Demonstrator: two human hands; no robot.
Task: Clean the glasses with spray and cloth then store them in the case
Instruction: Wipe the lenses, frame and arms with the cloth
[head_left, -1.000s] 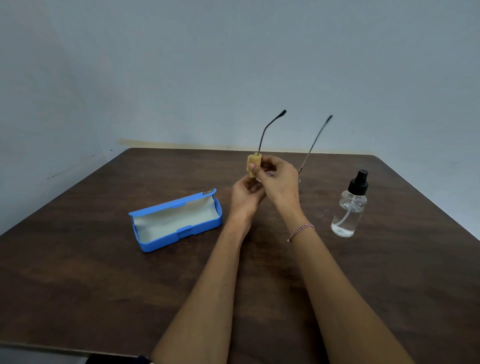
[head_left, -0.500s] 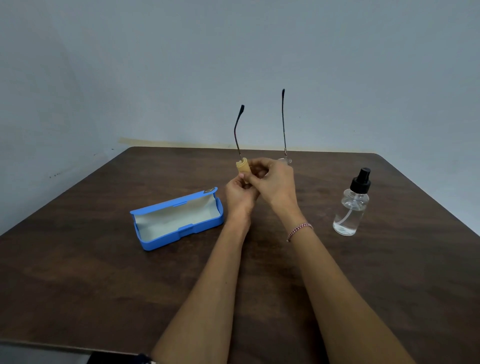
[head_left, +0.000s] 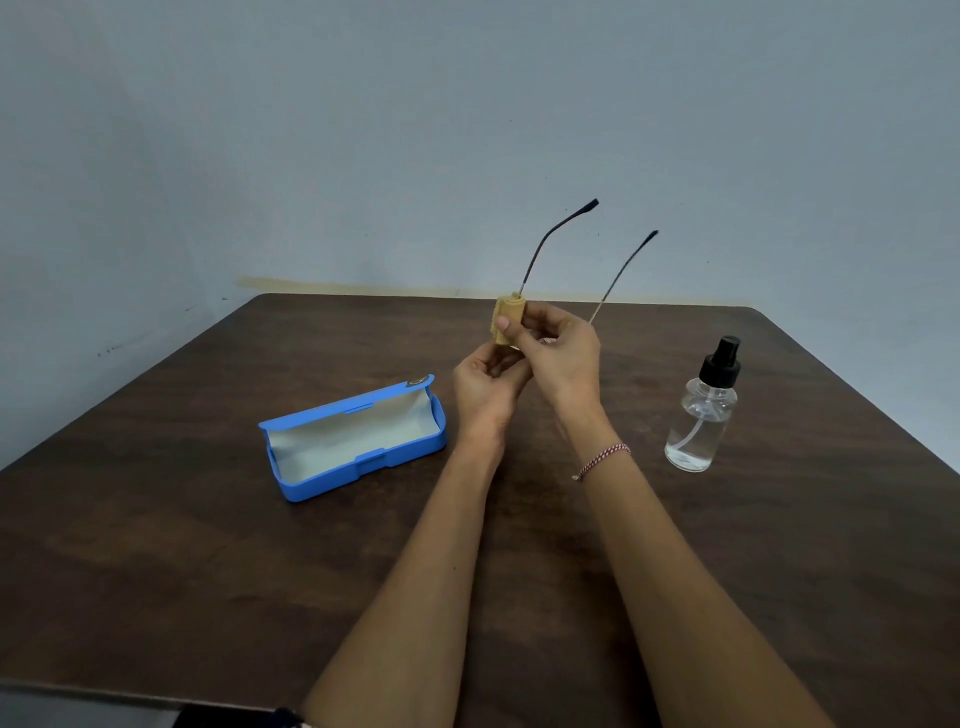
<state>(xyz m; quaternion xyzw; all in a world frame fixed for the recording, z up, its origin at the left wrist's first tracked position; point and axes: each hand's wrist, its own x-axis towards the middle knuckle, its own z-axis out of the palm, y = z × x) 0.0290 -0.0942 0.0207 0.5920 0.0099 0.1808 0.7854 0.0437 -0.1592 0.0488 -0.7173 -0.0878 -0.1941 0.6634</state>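
I hold the glasses (head_left: 540, 249) above the middle of the table, their two thin dark temple arms pointing up and to the right. My right hand (head_left: 558, 356) pinches a folded yellow cloth (head_left: 506, 322) around the left lens. My left hand (head_left: 485, 384) grips the frame from below; the lenses are mostly hidden by fingers and cloth. The blue case (head_left: 353, 441) lies open to the left, its pale lining showing. The clear spray bottle (head_left: 704, 408) with a black pump stands upright to the right.
The dark brown wooden table (head_left: 156, 545) is pushed against pale grey walls at the back and left. Its near edge runs along the bottom left. A braided bracelet (head_left: 602, 460) circles my right wrist.
The glasses have tilted: the temple arms, upright half a second ago, now lean to the right. The cloth and my fingers have shifted slightly on the lens. Case and bottle have not moved.
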